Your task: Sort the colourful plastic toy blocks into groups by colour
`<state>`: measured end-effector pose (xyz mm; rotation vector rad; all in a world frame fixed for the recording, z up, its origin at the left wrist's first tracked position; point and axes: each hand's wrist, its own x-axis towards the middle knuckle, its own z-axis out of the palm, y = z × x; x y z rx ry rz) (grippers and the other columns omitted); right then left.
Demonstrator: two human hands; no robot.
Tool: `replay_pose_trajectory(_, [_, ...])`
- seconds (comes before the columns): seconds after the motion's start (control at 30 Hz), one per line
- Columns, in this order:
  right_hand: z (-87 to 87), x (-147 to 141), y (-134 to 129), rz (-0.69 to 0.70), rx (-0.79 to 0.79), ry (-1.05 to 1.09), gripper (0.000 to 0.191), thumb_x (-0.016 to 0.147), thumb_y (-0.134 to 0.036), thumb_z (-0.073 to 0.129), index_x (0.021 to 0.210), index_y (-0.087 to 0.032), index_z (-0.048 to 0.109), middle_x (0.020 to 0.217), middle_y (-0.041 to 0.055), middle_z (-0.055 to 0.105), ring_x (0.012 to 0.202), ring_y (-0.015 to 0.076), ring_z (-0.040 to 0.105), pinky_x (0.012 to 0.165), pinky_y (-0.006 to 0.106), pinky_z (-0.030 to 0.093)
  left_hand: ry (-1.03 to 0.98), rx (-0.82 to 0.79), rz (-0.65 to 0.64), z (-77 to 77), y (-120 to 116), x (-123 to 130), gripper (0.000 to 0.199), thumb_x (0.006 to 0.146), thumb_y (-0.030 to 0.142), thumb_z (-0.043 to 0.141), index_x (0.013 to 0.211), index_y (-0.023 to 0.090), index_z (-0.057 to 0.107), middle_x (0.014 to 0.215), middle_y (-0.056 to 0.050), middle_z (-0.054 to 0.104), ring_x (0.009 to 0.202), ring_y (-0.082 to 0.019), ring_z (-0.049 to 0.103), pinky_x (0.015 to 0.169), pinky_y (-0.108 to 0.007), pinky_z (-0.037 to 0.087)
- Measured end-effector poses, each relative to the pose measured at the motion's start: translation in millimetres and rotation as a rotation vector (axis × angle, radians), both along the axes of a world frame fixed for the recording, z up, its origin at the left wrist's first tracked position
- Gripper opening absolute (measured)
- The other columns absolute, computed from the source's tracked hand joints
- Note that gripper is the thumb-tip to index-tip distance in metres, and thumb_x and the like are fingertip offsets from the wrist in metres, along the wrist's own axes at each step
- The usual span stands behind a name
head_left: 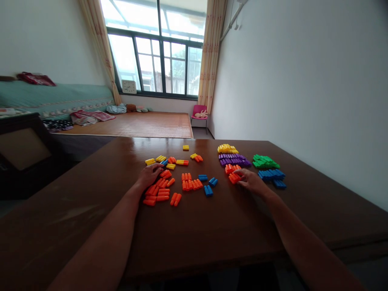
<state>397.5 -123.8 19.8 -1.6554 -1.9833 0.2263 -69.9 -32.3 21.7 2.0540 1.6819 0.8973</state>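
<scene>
My right hand (251,180) pinches an orange plastic block (234,178) made of joined bullet-shaped pegs. It is at the front of a small orange stack (231,169), right of the table's middle. My left hand (149,174) rests on the table at the left, fingers stretched forward and slightly curled. Its fingertips lie beside a blue block (164,163) and an orange block (165,174); whether they touch is hard to make out. Several loose orange blocks (163,192) spread in front of that hand. Its palm side is hidden.
Sorted rows of yellow blocks (228,148), purple blocks (234,159), green blocks (266,161) and blue blocks (271,174) lie at the right. Loose blue blocks (208,190) and yellow blocks (186,147) sit mid-table. The brown table (194,234) stands before a bed (151,123).
</scene>
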Motion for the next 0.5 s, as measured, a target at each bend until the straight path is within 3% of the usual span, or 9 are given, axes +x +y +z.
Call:
replay_pose_trajectory(0.17, [0.2,-3.9,-2.5,0.013,0.126,-0.105,0.035,0.075,-0.02,0.059,0.11,-0.022,0.063,0.116,0.0082,0.062,0.099,0.0218,0.062,0.089,0.037,0.05,-0.033,0.011,-0.005,-5.1,2.8,-2.1,0.034,0.083,0.037,0.05,0.106,0.023,0.069,0.094,-0.001,0.075,0.09,-0.02,0.067,0.079,-0.028,0.05])
replay_pose_trajectory(0.3, [13.8,-16.3,-7.4,-0.022,0.219,-0.193,0.04,0.077,-0.032,0.063,0.116,-0.022,0.061,0.118,0.0104,0.06,0.111,0.0282,0.056,0.097,0.043,0.044,-0.105,0.054,0.041,-12.4,7.4,-4.8,0.034,0.084,0.035,0.047,0.106,0.022,0.069,0.092,-0.002,0.074,0.085,-0.019,0.067,0.076,-0.028,0.051])
replay_pose_trajectory(0.37, [23.4,-35.2,-7.1,-0.005,0.252,-0.199,0.037,0.082,-0.036,0.059,0.116,-0.022,0.06,0.114,0.0107,0.062,0.108,0.0282,0.056,0.096,0.044,0.044,-0.116,0.094,0.095,-14.7,9.2,-5.5,0.032,0.084,0.035,0.048,0.105,0.022,0.069,0.094,-0.003,0.074,0.085,-0.019,0.067,0.076,-0.028,0.051])
replay_pose_trajectory(0.5, [37.7,-98.4,5.0,0.253,0.165,-0.175,0.026,0.088,-0.033,0.053,0.109,-0.023,0.063,0.109,0.0086,0.063,0.101,0.0229,0.059,0.09,0.037,0.047,-0.123,0.121,0.112,-16.7,10.9,-5.4,0.031,0.084,0.032,0.048,0.104,0.021,0.069,0.093,-0.004,0.074,0.087,-0.02,0.066,0.079,-0.03,0.05])
